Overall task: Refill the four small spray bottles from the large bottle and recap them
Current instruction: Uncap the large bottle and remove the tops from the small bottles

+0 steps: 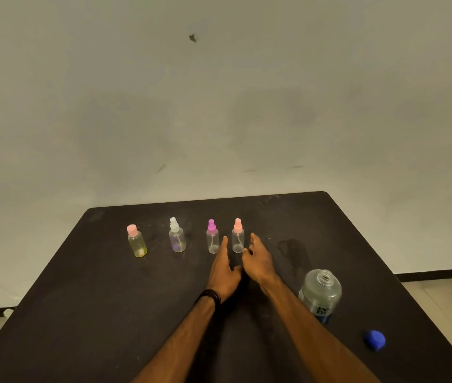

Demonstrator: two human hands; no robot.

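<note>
Landmark: large bottle, upright near the right front of the black table, neck open, cap off.
Blue cap: lying on the table just right of and nearer than the large bottle.
Small bottles: four in a row, well beyond and left of the large bottle, all upright, all capped.
Peach-topped bottle: nearest of the row to the large bottle; looks empty.
Magenta-topped bottle: next to the left; looks empty.
White-topped bottle: further left; purple tint low inside.
Yellow bottle: farthest from the large bottle, flat pink cap, yellowish body.
Left hand: fingers straight and together, reaching between the magenta-topped and peach-topped bottles, gripping nothing.
Right hand: just right of the peach-topped bottle, fingers loosely curled, thumb side toward its base; contact cannot be told, nothing gripped.
Step, judged: about to take the peach-topped bottle and unscrew its top; no refill begun.
Handling, small bottles: likely very light thin plastic, easy to tip or squash; best held round the body with one hand, top twisted by the other.
Handling, large bottle: partly full by its look, heavier, soft-walled; best held round the middle without squeezing, poured slowly into the narrow necks.
Wet patch: dark stain beyond the large bottle; possibly slippery.
</note>
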